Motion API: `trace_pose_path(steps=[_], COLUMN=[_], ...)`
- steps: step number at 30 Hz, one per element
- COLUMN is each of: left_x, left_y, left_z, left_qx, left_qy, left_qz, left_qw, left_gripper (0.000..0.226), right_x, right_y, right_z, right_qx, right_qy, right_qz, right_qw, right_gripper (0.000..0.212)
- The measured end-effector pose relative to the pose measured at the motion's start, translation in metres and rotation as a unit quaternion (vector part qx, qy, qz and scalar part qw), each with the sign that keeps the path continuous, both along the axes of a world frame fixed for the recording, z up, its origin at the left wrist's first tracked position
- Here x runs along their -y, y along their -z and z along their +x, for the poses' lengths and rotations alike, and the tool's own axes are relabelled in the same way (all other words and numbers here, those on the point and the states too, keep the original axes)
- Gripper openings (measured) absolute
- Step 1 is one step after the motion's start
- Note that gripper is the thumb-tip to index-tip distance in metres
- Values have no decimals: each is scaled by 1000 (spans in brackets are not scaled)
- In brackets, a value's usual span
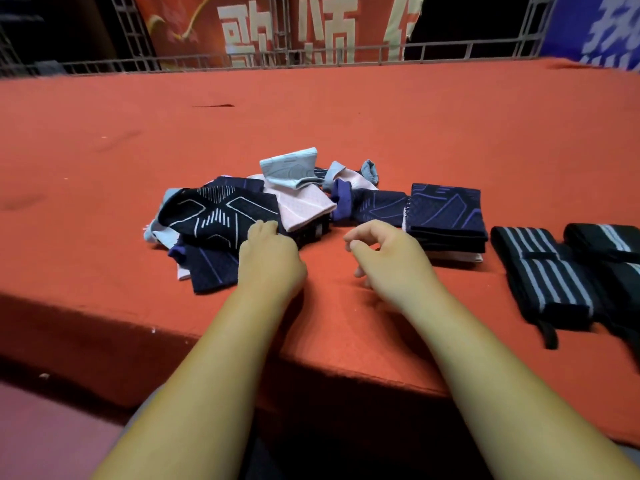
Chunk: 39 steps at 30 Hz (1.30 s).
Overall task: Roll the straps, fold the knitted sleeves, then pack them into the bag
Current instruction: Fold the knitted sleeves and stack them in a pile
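A loose heap of knitted sleeves (242,206), black, navy, pink and pale blue, lies on the red table (311,126). My left hand (270,258) rests at its near edge, fingertips touching a black sleeve with white lines (214,213); whether they pinch it is hidden. To the right stands a neat stack of folded sleeves (446,220), navy on top. My right hand (388,258) hovers between heap and stack, fingers loosely curled, holding nothing. Black straps with grey stripes (543,275) lie flat at the far right. No bag is in view.
The table's front edge (346,368) runs just under my forearms. A metal railing (311,57) and red and blue banners stand behind the table's far edge. A second black strap (609,244) lies partly cut off by the right border.
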State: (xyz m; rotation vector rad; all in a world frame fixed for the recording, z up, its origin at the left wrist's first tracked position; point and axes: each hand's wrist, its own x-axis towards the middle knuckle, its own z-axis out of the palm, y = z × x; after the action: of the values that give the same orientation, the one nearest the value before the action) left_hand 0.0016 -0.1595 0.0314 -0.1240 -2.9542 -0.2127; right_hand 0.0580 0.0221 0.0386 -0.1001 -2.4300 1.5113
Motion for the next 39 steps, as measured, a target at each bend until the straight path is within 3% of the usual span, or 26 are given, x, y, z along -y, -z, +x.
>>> trace_pose_path(steps=[3, 7, 11, 13, 15, 16, 18, 20, 24, 26, 29, 31, 35, 37, 39], left_x=[9, 11, 12, 9, 0, -7, -20, -31, -35, -31, -28, -29, -28, -31, -34], left_y=[9, 10, 0, -5, -15, -20, -29, -32, -37, -37, -34, -30, -16, -10, -10], left_z=[-4, -6, -6, -6, 3, 10, 23, 29, 25, 17, 8, 5, 3, 7, 11], left_qx=[51, 26, -62, -130, -176, -175, -114, -49, 31, 42, 45, 91, 252, 309, 303], left_qy=[2, 23, 36, 59, 108, 141, 195, 208, 209, 212, 223, 205, 218, 220, 210], left_qz=[-23, -13, 58, 139, 280, 346, 469, 590, 758, 790, 787, 776, 625, 592, 602], left_qw=[998, 999, 996, 980, 937, 911, 854, 779, 617, 574, 574, 590, 706, 711, 708], left_gripper=[45, 44, 26, 26, 25, 28, 36, 37, 41, 47, 61, 62, 35, 29, 32], right_x=[8, 8, 4, 1, 0, -1, -6, -11, -23, -27, -29, -28, -30, -33, -37], right_y=[2, 5, 4, 5, 5, 5, 4, -2, -4, -4, -4, -4, -4, 0, 4], right_z=[-2, -2, -1, -2, -4, -5, -6, -4, -4, -6, -9, -12, -18, -21, -25], right_qx=[3, 19, 25, 32, 23, 13, 6, 32, 45, 29, -5, -40, -75, -51, -39], right_qy=[-24, -33, -31, -29, -32, -36, -44, -81, -107, -101, -83, -49, 46, 71, 80], right_qz=[6, 0, -16, -20, -25, -26, -18, -30, -112, -136, -186, -208, -192, -197, -210], right_qw=[1000, 999, 999, 999, 999, 999, 999, 996, 987, 985, 979, 976, 977, 976, 974], right_gripper=[17, 17, 19, 17, 16, 25, 58, 71, 64, 47, 22, 17, 34, 31, 30])
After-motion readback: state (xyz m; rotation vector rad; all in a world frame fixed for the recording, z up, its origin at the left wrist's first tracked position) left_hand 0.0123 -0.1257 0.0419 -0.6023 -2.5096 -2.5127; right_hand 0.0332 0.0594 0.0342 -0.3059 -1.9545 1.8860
